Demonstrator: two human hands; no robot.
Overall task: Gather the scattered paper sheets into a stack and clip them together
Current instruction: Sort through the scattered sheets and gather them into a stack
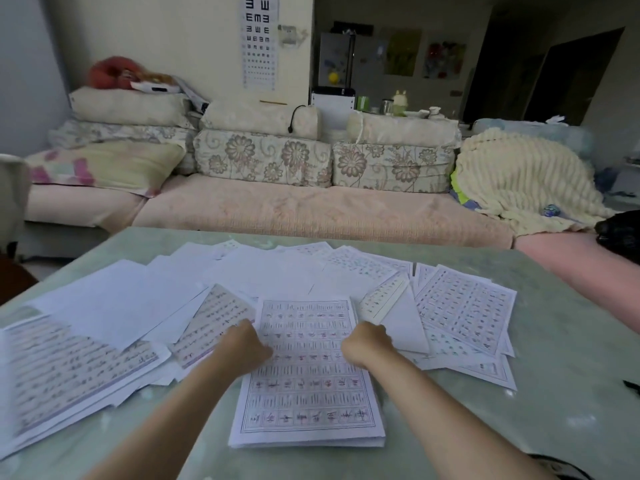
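At desk [554, 341] centre | stack [304, 403] lies long axis pointing away from person | left hand [242, 344], right hand [365, 344]: fingers curled, gripping its side edges | loose sheets [114, 299] fan beyond, both sides

Hidden fingers, blurred print
The left hand [242, 344] and right hand [367, 344] hid their fingertips at the sides of the stack [304, 403]; its print was too blurred to read, and the picture's left edge cut off the near-left sheets [52, 375].
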